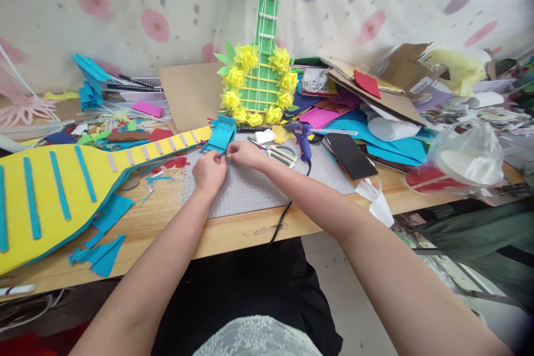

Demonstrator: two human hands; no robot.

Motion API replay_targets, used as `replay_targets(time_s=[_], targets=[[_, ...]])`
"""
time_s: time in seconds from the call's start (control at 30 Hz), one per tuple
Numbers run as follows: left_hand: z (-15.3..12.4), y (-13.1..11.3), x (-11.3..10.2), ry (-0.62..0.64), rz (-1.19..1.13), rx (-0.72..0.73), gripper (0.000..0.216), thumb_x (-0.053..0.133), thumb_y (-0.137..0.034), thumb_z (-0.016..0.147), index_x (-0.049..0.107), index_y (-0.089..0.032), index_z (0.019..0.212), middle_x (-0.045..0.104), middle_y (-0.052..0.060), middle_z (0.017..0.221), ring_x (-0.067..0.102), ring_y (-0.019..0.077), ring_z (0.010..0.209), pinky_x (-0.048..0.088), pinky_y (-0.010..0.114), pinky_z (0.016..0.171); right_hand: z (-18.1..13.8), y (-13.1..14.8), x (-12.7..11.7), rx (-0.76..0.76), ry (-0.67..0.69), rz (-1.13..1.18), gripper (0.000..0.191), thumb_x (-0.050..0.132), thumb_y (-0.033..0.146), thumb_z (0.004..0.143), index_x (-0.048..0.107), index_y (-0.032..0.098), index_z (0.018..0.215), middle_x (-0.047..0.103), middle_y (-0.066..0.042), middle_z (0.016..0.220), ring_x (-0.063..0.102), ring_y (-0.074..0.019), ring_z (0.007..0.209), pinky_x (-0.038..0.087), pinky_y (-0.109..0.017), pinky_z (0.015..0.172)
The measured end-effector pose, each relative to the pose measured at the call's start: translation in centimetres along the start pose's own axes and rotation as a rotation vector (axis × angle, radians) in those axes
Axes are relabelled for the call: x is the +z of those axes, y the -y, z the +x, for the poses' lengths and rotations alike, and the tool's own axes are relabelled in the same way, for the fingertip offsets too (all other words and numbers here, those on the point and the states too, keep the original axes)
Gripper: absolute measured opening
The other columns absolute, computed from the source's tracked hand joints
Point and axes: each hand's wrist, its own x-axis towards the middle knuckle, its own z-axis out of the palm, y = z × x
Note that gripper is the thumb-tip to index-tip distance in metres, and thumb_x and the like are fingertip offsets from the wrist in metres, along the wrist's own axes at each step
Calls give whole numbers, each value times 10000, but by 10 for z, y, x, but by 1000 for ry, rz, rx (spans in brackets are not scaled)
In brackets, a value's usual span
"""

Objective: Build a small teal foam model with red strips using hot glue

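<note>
My left hand point(209, 171) and my right hand point(245, 154) meet over the grey cutting mat point(237, 200), fingertips pinched close together. Between them seems to be a small dark strip, too small to make out. Just beyond the fingertips is the blue headstock point(221, 133) of a yellow craft guitar point(95, 169), which lies flat to the left with blue strips on its body and pale strips along its neck. Small red pieces stick out at the headstock's side. White-handled scissors point(281, 154) lie right of my right hand, partly behind it.
A purple glue gun point(303, 140) and a black phone point(350, 154) lie to the right. A green guitar with yellow flowers point(263, 83) stands at the back. Blue scraps point(102, 253), piled paper and cardboard point(375, 105), and a bagged cup point(450, 164) crowd the table.
</note>
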Motion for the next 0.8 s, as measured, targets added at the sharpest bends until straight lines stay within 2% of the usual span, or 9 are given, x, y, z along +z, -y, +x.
replay_targets(time_s=[0.1,0.17,0.27,0.37,0.43,0.5,0.6,0.7,0.8], targets=[[0,1,0,-9,-3,-4,221,491,-348,764,660,-224,831,698,50,818,628,218,807,394,300,647,-10,-1,6,-246,-153,-299,171,437,126,783,602,156,820,645,-82,869,535,-186,884,378,-290,774],[0,1,0,-13,0,-2,217,492,-342,761,660,-226,834,699,50,823,627,216,811,398,299,656,-13,-2,10,-294,-171,-359,196,421,119,796,603,154,859,646,-93,898,527,-193,931,372,-300,815],[0,1,0,-15,6,4,218,488,-347,762,658,-226,824,695,50,806,626,217,804,396,300,648,-7,-6,13,-134,-134,-172,144,459,144,794,599,170,817,642,-46,840,551,-160,836,394,-261,740],[0,1,1,-21,1,15,220,488,-353,761,657,-224,817,689,48,794,625,223,796,388,304,635,4,-8,14,84,-17,124,77,507,169,770,584,172,763,599,11,690,546,-118,660,391,-215,610],[0,1,1,-27,1,18,218,490,-350,757,657,-223,818,688,48,795,624,225,796,384,305,631,7,-7,13,119,18,187,68,514,171,759,581,167,746,573,21,638,536,-112,619,381,-209,581],[1,1,1,-32,3,16,216,489,-343,756,657,-222,820,688,49,797,623,224,797,382,304,631,5,-4,12,59,-31,88,84,505,165,760,587,168,744,597,5,680,543,-126,663,383,-223,611],[1,2,1,-39,7,11,217,486,-334,754,657,-221,826,690,53,805,623,226,800,383,307,633,-5,0,11,-136,-148,-208,154,453,139,787,603,165,801,645,-54,833,546,-168,825,385,-268,725],[0,2,1,-48,14,17,212,487,-318,749,659,-220,827,691,56,810,622,227,804,386,310,642,-12,0,14,-324,-150,-406,204,409,120,811,604,136,870,647,-116,909,519,-201,922,364,-315,828],[-1,2,1,-47,26,21,211,486,-315,754,661,-220,823,691,56,807,622,225,808,390,308,647,-11,-1,15,-303,-157,-364,199,415,126,810,605,135,871,644,-115,914,518,-201,922,364,-318,836]])
